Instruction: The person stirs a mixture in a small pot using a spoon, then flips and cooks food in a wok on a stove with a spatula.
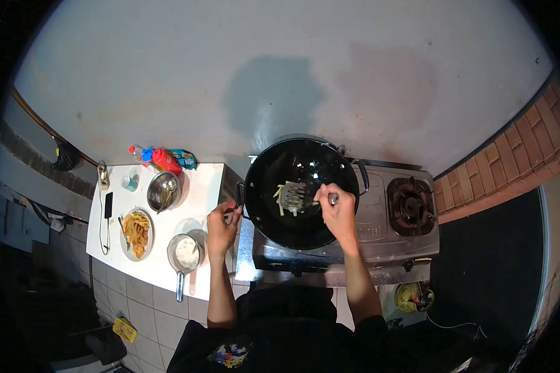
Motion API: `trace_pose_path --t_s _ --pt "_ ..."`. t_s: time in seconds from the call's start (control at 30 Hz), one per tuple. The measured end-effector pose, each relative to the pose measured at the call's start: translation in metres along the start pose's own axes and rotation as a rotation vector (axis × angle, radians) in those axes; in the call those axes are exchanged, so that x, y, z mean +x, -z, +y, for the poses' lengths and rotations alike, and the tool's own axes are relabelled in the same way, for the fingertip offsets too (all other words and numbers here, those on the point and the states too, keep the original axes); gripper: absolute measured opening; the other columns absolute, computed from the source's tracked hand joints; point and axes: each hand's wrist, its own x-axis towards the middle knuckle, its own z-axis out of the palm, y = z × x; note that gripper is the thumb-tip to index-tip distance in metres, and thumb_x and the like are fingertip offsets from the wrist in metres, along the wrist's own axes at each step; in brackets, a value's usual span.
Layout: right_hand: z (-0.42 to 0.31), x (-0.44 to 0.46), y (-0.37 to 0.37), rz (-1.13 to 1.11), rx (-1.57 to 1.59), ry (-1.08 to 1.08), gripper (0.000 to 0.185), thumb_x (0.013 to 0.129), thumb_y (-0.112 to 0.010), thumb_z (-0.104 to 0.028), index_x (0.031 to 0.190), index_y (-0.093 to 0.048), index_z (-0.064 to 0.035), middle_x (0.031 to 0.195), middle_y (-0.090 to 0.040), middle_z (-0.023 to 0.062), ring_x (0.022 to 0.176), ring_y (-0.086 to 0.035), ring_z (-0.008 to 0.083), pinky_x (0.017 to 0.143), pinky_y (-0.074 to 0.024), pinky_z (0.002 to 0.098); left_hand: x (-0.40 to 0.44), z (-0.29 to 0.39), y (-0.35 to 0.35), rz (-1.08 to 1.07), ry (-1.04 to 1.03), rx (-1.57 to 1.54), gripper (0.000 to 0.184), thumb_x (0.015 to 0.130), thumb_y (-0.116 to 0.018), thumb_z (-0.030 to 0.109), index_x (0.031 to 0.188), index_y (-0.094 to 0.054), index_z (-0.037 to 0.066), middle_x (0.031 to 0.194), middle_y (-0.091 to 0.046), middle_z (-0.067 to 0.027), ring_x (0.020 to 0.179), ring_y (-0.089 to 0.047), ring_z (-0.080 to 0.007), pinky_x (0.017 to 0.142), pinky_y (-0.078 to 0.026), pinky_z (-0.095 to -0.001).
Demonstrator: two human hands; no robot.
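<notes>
A large black wok (270,225) sits on the left burner of the steel stove. At its left handle (239,194) my left hand (221,229) is closed, with a small reddish patch by the fingertips that I cannot make out. My right hand (338,216) grips the handle of a slotted metal spatula (294,196) over the wok. The spatula's head is low inside the wok, among pale yellow potato strips (280,208). Part of the strips is hidden under the slotted head.
Left of the stove, a white table (162,233) holds a plate of fried food (137,233), a saucepan of white mixture (186,253), a metal bowl (163,190), a red bottle (166,162) and a phone (109,205). A second burner (410,206) lies right of the wok.
</notes>
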Motion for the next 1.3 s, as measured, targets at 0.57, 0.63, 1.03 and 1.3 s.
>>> trace_pose_path --t_s 0.57,0.63,1.03,1.3 --pt "-0.002 0.005 -0.01 -0.012 -0.09 0.121 0.026 0.09 -0.06 -0.005 0.068 -0.049 0.0032 0.056 -0.042 0.0165 0.045 -0.038 0.0275 0.046 -0.033 0.0349 -0.001 -0.005 -0.002 0.001 -0.02 0.013 0.026 0.084 -0.071 0.011 0.104 -0.067 -0.004 0.096 -0.069 -0.0199 0.09 -0.068 -0.0308 0.082 -0.051 -0.0365" --pt "-0.003 0.005 -0.013 -0.011 -0.079 0.13 0.026 0.089 -0.061 -0.005 0.068 -0.049 0.0034 0.055 -0.042 0.0162 0.045 -0.038 0.0273 0.046 -0.0329 0.035 0.0 -0.006 -0.002 0.01 -0.016 0.014 0.026 0.083 -0.071 0.011 0.104 -0.067 -0.004 0.097 -0.069 -0.0197 0.091 -0.068 -0.0306 0.082 -0.051 -0.0366" --pt "0.0 0.01 -0.009 -0.03 -0.111 0.189 0.024 0.09 -0.06 -0.005 0.07 -0.05 0.0037 0.058 -0.047 0.0181 0.047 -0.046 0.0324 0.047 -0.0357 0.0362 -0.001 0.004 0.0 -0.008 -0.028 0.016 0.025 0.083 -0.071 0.008 0.103 -0.065 -0.006 0.096 -0.069 -0.0195 0.091 -0.069 -0.0276 0.082 -0.051 -0.0346" --pt "-0.017 0.009 0.001 -0.073 -0.064 0.165 0.022 0.089 -0.061 -0.006 0.072 -0.054 0.0043 0.058 -0.048 0.017 0.046 -0.046 0.0269 0.047 -0.0359 0.0341 0.0 0.003 0.001 -0.008 0.011 -0.015 0.025 0.083 -0.071 0.008 0.102 -0.066 -0.006 0.094 -0.07 -0.0202 0.089 -0.069 -0.0278 0.08 -0.052 -0.0346"
